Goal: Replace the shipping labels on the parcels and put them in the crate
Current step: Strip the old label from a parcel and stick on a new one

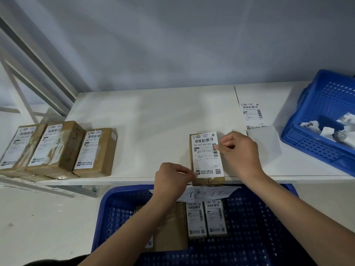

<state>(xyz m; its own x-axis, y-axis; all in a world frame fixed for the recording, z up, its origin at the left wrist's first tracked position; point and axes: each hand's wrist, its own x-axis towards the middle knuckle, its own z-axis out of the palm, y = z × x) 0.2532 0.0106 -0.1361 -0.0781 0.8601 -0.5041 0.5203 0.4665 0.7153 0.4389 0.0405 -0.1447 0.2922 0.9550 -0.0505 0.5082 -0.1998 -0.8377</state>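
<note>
Both hands pinch the label (206, 153) on the parcel (208, 181): left hand (172, 179) at its near corner, right hand (240, 150) at its far edge. This parcel lies on the table (144, 116), just behind the crate (255, 217).

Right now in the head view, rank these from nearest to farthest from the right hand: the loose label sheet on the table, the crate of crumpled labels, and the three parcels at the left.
From the right hand:
1. Loose label sheet, just behind it and to the right.
2. Crate of crumpled labels, at the table's right end.
3. Three parcels, far across at the table's left end.
</note>
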